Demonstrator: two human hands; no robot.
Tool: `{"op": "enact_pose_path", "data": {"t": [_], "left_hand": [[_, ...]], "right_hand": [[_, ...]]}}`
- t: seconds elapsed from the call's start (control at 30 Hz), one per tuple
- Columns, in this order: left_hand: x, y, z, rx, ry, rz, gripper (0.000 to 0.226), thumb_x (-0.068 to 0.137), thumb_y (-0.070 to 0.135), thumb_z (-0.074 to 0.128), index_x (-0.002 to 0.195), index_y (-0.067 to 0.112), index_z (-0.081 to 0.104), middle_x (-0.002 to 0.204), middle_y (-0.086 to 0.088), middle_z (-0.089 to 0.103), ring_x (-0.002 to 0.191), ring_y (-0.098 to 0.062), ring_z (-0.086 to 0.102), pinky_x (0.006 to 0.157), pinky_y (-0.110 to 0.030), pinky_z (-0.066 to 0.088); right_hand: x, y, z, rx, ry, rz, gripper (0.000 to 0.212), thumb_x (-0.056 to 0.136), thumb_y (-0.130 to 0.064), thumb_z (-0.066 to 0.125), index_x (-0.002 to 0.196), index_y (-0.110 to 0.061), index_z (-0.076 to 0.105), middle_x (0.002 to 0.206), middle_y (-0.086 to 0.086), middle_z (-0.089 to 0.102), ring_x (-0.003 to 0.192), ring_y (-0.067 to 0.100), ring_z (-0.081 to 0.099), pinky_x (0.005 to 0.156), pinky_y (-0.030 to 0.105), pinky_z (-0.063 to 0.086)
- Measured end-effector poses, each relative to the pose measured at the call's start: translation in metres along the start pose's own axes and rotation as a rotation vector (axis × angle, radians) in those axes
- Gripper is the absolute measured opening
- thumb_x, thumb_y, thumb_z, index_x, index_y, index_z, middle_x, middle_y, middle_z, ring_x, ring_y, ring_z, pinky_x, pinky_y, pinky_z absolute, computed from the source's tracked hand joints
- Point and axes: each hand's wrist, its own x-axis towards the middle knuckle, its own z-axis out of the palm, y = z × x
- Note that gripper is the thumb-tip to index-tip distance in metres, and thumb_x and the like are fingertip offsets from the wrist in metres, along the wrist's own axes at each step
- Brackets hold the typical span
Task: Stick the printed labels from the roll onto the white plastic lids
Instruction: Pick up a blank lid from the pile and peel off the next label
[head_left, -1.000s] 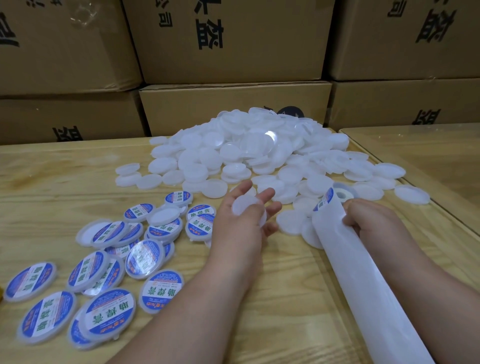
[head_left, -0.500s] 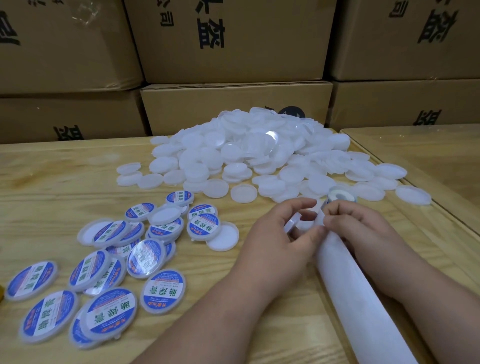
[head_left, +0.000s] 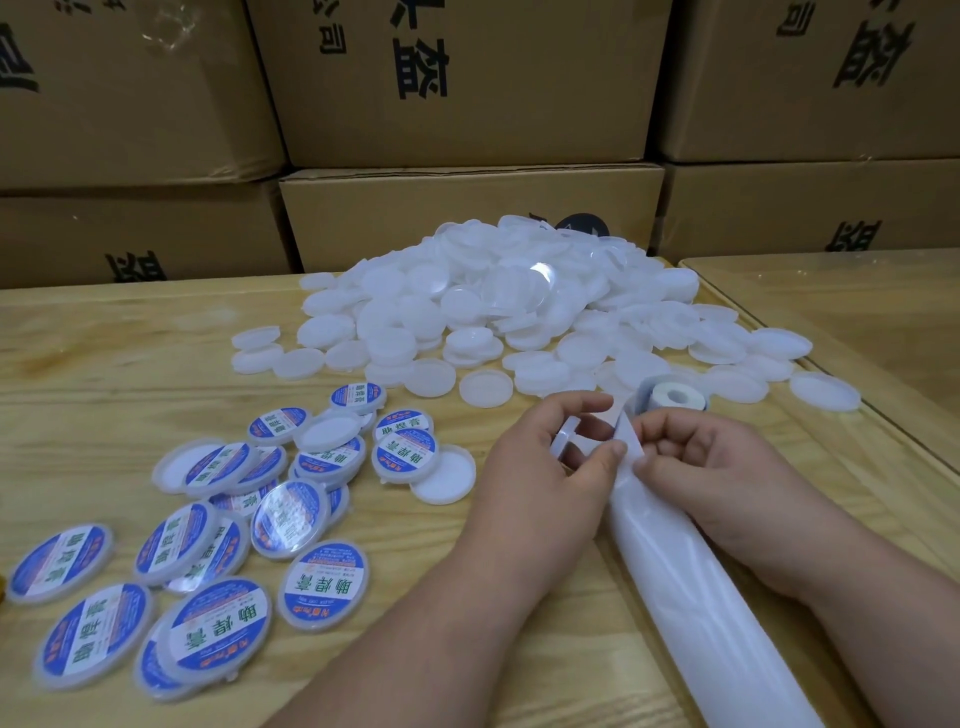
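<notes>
Round white lid (head_left: 563, 439), glossy strip (head_left: 670, 561)

Light wooden table (head_left: 104, 364) with wavy grain lines. Second table (head_left: 857, 306) just beside, on the right, shiny on top. Behind both, big brown cardboard boxes (head_left: 467, 78) stacked up like a wall, with black printed letters on the fronts. Small round black mark (head_left: 582, 228) on the middle box, low down, partly hidden.
</notes>
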Motion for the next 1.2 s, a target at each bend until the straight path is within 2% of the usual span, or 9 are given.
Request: {"op": "enact_pose_path", "data": {"t": [0.1,0.2,0.37,0.5,0.63,0.77,0.87,1.03,1.2], "left_hand": [[0.000,0.000,0.000,-0.025,0.012,-0.012,0.029,0.090,0.015,0.072,0.106,0.039,0.068,0.093,0.014,0.071,0.060,-0.002,0.053,0.053,-0.013,0.044],[0.000,0.000,0.001,0.004,0.026,0.013,0.025,0.092,0.015,0.068,0.104,0.037,0.068,0.089,0.016,0.071,0.059,0.000,0.054,0.054,-0.011,0.044],[0.002,0.002,-0.001,0.006,0.149,0.019,0.026,0.094,0.011,0.060,0.092,0.035,0.070,0.077,0.026,0.069,0.057,0.002,0.058,0.051,-0.009,0.043],[0.005,0.002,-0.004,-0.103,0.290,-0.041,0.032,0.093,0.007,0.055,0.087,0.036,0.070,0.072,0.012,0.069,0.054,-0.005,0.052,0.046,-0.017,0.042],[0.008,0.003,-0.008,-0.212,0.398,-0.098,0.031,0.091,0.007,0.053,0.087,0.032,0.072,0.066,0.015,0.062,0.054,-0.004,0.049,0.046,-0.019,0.041],[0.007,0.005,-0.009,-0.231,0.329,-0.117,0.026,0.090,0.012,0.057,0.089,0.031,0.074,0.067,0.015,0.063,0.059,-0.004,0.056,0.053,-0.015,0.045],[0.005,0.007,-0.007,-0.218,0.243,-0.107,0.022,0.080,0.022,0.056,0.086,0.033,0.075,0.062,0.013,0.059,0.058,-0.006,0.055,0.051,-0.017,0.043],[0.002,0.009,-0.004,-0.206,0.136,-0.091,0.022,0.076,0.026,0.055,0.082,0.030,0.076,0.059,0.012,0.059,0.058,-0.007,0.053,0.055,-0.018,0.044],[0.001,0.008,-0.004,-0.195,0.106,-0.090,0.021,0.077,0.028,0.056,0.082,0.029,0.076,0.058,0.012,0.061,0.059,-0.005,0.054,0.053,-0.014,0.045]], "right_hand": [[0.000,0.001,-0.001,-0.024,-0.008,-0.001,0.042,0.092,0.010,0.052,0.087,-0.022,0.079,0.070,0.002,0.069,0.061,0.010,0.062,0.055,0.019,0.050],[0.002,0.001,0.000,-0.012,0.000,-0.012,0.026,0.080,-0.006,0.061,0.089,-0.024,0.079,0.070,0.005,0.063,0.063,0.016,0.057,0.057,0.026,0.047],[0.003,0.004,-0.001,0.044,0.040,0.017,0.038,0.067,-0.013,0.052,0.095,-0.025,0.075,0.079,0.015,0.052,0.069,0.029,0.043,0.065,0.039,0.035],[0.005,0.004,-0.003,0.077,0.108,0.022,0.039,0.065,-0.012,0.050,0.090,-0.033,0.073,0.067,0.012,0.047,0.055,0.023,0.040,0.052,0.029,0.035],[0.005,0.006,-0.005,0.124,0.162,0.024,0.040,0.065,-0.012,0.050,0.096,-0.028,0.069,0.060,0.005,0.055,0.049,0.018,0.047,0.050,0.026,0.039],[0.006,0.013,-0.002,-0.008,0.305,-0.120,0.029,0.078,-0.008,0.057,0.091,-0.031,0.068,0.067,0.005,0.052,0.057,0.019,0.043,0.052,0.027,0.038],[0.006,0.015,0.003,-0.076,0.377,-0.270,0.035,0.090,0.003,0.062,0.087,-0.031,0.069,0.080,0.001,0.068,0.064,0.012,0.054,0.055,0.018,0.045],[0.005,0.013,0.004,-0.155,0.376,-0.380,0.019,0.080,-0.016,0.067,0.086,-0.034,0.068,0.083,-0.007,0.065,0.060,0.012,0.053,0.055,0.018,0.043],[0.003,0.009,0.006,-0.259,0.377,-0.481,0.040,0.082,0.003,0.068,0.091,-0.036,0.067,0.100,-0.018,0.062,0.064,0.014,0.057,0.059,0.012,0.043]]}}
